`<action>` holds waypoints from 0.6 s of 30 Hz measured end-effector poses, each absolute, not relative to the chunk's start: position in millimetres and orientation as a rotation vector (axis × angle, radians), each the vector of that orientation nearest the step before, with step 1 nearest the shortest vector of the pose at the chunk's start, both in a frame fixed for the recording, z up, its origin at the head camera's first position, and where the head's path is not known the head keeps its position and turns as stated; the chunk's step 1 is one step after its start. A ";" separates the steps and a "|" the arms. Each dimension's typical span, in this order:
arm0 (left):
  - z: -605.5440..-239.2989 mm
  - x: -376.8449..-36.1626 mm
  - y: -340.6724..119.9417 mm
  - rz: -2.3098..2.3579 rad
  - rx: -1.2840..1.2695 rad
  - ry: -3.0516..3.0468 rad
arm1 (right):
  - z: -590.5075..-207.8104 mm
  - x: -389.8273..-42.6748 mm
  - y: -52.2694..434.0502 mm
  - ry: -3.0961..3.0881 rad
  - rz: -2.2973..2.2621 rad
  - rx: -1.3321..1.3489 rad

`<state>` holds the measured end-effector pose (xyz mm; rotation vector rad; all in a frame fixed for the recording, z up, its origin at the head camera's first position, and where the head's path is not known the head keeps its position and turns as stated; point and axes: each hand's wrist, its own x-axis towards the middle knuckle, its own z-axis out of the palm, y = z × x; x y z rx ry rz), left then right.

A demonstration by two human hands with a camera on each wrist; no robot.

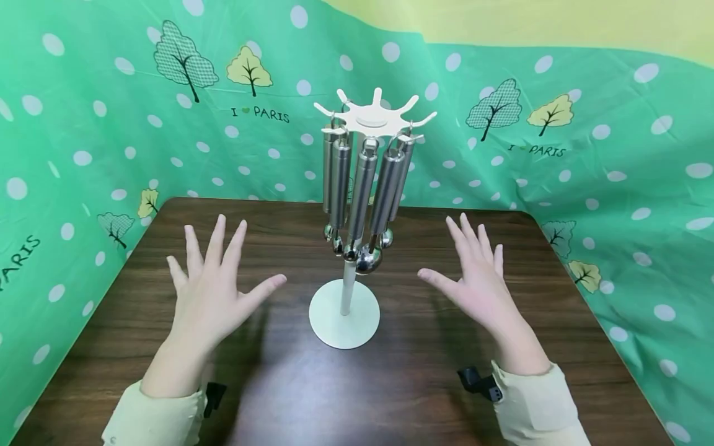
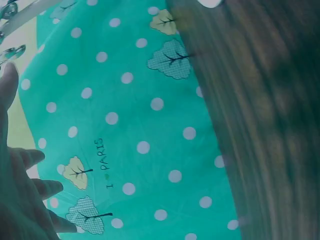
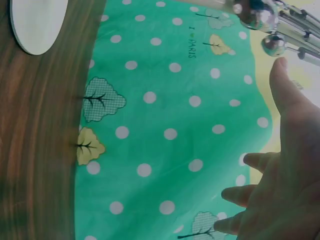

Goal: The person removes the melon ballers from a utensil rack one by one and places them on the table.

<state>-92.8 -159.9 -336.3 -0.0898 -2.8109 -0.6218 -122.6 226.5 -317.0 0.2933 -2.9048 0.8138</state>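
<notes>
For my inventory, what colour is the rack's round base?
White; the base shows best in the head view.

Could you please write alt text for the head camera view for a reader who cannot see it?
Two open hands, the left hand and the right hand, hover with fingers spread on either side of a white stand hung with steel utensils, on a dark wooden table before a green dotted backdrop.

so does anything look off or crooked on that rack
Nothing stands out. The rack stands upright on the table, its utensils hang straight from the top hooks, and both the left hand and right hand hover open beside it, touching nothing.
</notes>
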 end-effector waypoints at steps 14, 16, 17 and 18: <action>-286.8 -97.1 -151.9 -1.156 -0.303 -2.347 | -289.5 -117.0 213.1 -2.726 1.271 0.406; -280.5 -98.1 -150.3 -1.178 -0.334 -2.286 | -286.2 -116.5 209.1 -2.681 1.329 0.406; -277.7 -98.5 -149.6 -1.184 -0.351 -2.258 | -284.9 -116.5 207.2 -2.657 1.349 0.411; -275.2 -98.8 -149.1 -1.188 -0.367 -2.235 | -283.9 -116.5 205.3 -2.636 1.366 0.415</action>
